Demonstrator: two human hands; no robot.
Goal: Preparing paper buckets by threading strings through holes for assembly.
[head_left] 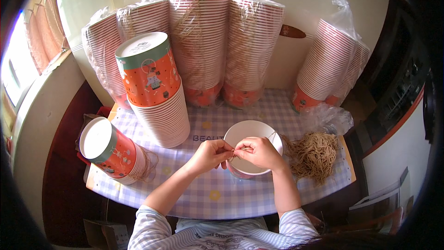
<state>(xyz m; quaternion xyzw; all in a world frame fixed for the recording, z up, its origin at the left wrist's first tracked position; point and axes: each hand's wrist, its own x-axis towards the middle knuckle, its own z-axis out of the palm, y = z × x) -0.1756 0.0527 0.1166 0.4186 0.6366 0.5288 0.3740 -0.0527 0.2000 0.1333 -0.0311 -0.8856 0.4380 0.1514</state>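
An orange paper bucket (245, 132) with a white inside stands mouth up at the table's front, right of the middle. Over its near left rim, my left hand (210, 155) and my right hand (261, 153) meet fingertip to fingertip, both pinched on a thin tan string. Most of the string is hidden by my fingers, and I cannot tell if it is knotted. A piece of string also shows at the bucket's right rim. Beside my right hand lies a loose heap of tan string (317, 155).
A tall stack of upturned buckets (159, 118) stands left of the middle. Nearer, a shorter upturned stack (113, 150) has strings hanging at its side. Plastic-wrapped bucket stacks (199, 46) line the back, with more wrapped stacks (326, 60) at the right. A checked cloth (185, 196) covers the table.
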